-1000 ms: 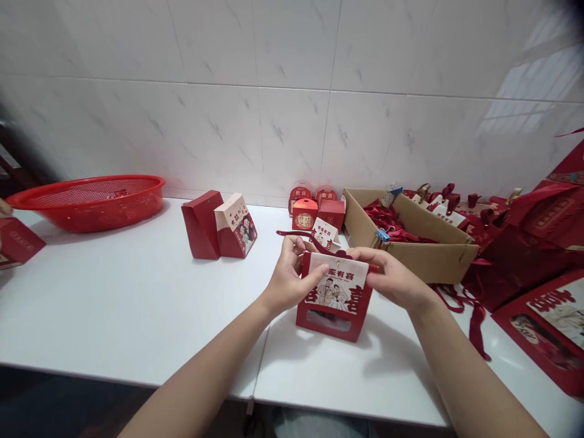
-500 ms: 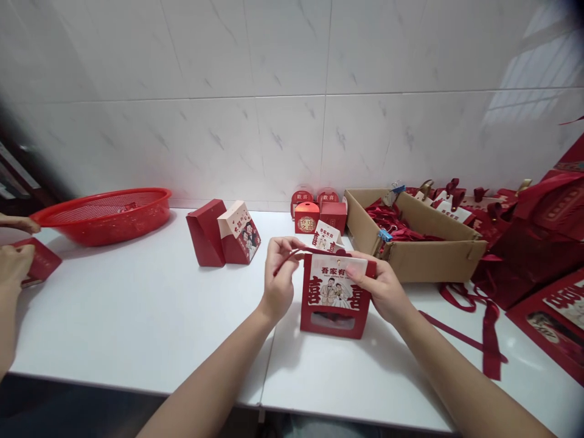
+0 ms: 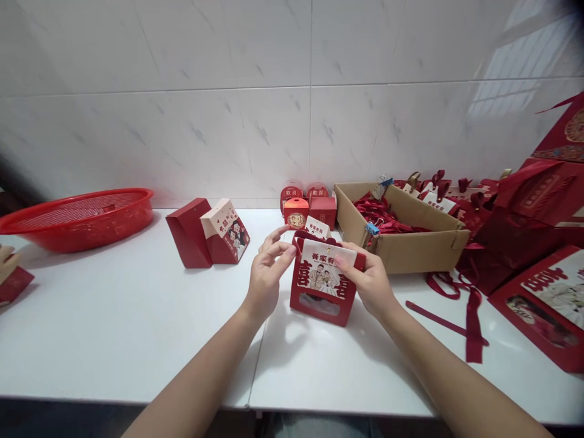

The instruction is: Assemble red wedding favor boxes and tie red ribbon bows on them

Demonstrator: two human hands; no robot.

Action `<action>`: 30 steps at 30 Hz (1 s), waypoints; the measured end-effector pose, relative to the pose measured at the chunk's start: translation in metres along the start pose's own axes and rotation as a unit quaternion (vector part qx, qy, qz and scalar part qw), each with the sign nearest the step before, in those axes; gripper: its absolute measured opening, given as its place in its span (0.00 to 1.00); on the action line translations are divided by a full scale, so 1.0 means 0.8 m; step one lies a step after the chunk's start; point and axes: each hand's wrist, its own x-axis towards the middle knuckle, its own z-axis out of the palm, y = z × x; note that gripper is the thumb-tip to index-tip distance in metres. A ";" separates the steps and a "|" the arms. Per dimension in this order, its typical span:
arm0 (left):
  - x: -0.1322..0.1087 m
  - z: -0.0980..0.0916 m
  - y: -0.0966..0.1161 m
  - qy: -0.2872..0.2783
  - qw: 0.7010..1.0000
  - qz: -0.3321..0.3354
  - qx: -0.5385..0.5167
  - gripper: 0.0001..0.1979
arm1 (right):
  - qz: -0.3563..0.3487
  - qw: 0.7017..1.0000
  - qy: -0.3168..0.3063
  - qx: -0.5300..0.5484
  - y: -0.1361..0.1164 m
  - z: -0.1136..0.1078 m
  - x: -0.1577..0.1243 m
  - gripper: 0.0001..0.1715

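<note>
Red plastic basket (image 3: 98,234) at far left, then two paper boxes (image 3: 207,237). The left hand (image 3: 266,277), loosely curled, is beside the ribbon (image 3: 305,235) atop the gift box (image 3: 322,283); I cannot tell if it pinches it. Ribbon-fitting seems in hand, calling for a steady box; the right hand (image 3: 375,283) grips its top right, near the cardboard carton (image 3: 415,255).

The left forearm (image 3: 201,368) and the right forearm (image 3: 449,368), both bare, come from the near side and lean inward. The left hand (image 3: 267,271) is raised, its fingers (image 3: 274,235) loosely bent and slightly spread. The right hand (image 3: 373,283) makes a firm pinch, with the thumb (image 3: 352,271) on the near side.
</note>
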 end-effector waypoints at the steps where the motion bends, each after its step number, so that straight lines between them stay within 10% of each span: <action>1: -0.001 0.001 0.002 -0.015 1.000 -0.011 -0.012 0.09 | -0.005 1.000 0.001 -0.008 -0.001 0.001 -0.001 0.20; 12: -0.016 0.015 0.009 0.003 0.964 0.102 0.246 0.03 | -0.115 0.988 -0.015 -0.104 -0.013 0.015 -0.015 0.11; 30: -0.022 0.023 0.003 0.098 0.909 0.238 0.327 0.04 | -0.133 0.981 -0.014 -0.141 -0.011 0.015 -0.019 0.10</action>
